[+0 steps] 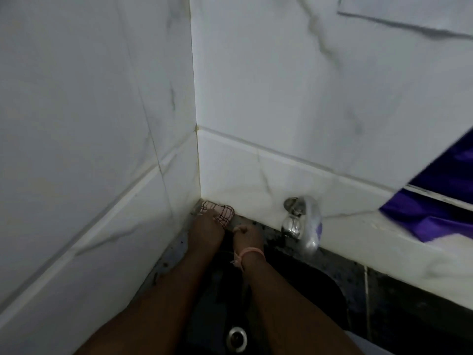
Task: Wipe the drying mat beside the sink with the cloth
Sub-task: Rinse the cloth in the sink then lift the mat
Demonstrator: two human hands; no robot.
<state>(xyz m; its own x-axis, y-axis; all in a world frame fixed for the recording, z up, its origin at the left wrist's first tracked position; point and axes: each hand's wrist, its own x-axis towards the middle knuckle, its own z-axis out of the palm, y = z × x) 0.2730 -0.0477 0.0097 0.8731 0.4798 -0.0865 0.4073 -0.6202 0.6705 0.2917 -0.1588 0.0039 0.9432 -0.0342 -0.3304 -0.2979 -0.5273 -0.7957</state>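
A pale checked cloth (220,210) lies bunched in the far corner of the dark speckled ledge (176,248) behind the sink, against the white tiled walls. My left hand (206,228) lies on top of the cloth and presses it into the corner. My right hand (247,235), with a pink band on its wrist, rests on the ledge just right of the cloth, its fingers curled under and holding nothing that I can see. No separate drying mat can be told apart from the ledge.
A chrome tap (303,221) juts from the wall right of my hands, over the dark sink basin (302,298) with its round metal drain (236,338). White marble tiles close the corner at left and back. A purple cloth (435,208) hangs at far right.
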